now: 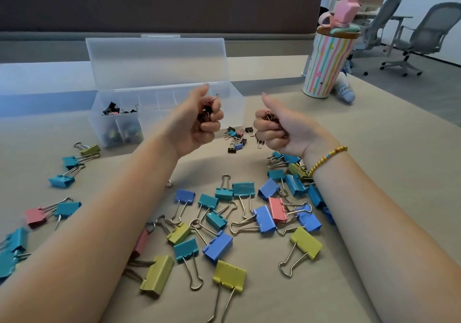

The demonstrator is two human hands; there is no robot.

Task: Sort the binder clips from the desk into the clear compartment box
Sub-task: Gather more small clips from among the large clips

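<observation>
Both fists full of small binder clips, raised before the clear compartment box (159, 103).

Left hand (199, 123) and right hand (277, 133) each grip small dark clips; large coloured clips (217, 245) litter the tabletop (374, 197) nearer than the box.

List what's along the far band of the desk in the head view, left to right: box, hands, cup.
Clear compartment box, lid open → left hand gripping small clips → right hand gripping small clips → striped cup → white bottle lying beside it.
</observation>
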